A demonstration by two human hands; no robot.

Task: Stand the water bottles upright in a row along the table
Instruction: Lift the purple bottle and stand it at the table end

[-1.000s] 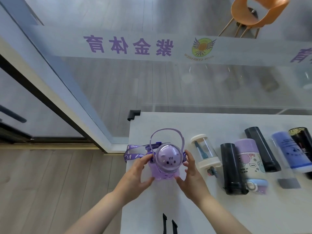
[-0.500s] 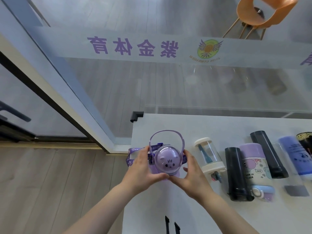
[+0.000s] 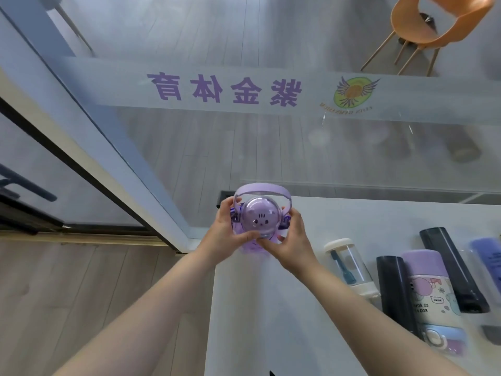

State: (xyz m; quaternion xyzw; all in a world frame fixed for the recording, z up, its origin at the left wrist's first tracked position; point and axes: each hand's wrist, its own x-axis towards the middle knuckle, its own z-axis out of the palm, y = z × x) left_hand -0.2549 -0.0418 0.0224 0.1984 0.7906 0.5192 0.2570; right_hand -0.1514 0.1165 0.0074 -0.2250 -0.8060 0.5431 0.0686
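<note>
Clasping purple bottle (image 3: pixel 260 222) between left hand (image 3: pixel 226 237), right hand (image 3: pixel 291 241), upright

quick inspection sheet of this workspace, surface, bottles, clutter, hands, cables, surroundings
surface: white table, bare along its far edge.
job's things: purple cat-face bottle upright near the table's far left corner; clear bottle, black bottle, cartoon-print bottle, second black bottle and blue-purple bottle all lie flat to its right.
clutter: small dark items at the right edge and the near edge, too cropped to identify.
grippers: left hand and right hand both clasp the purple cat-face bottle.
cables: nothing seen.
surroundings: glass wall with purple lettering; orange chair beyond it; wood floor on the left.
</note>
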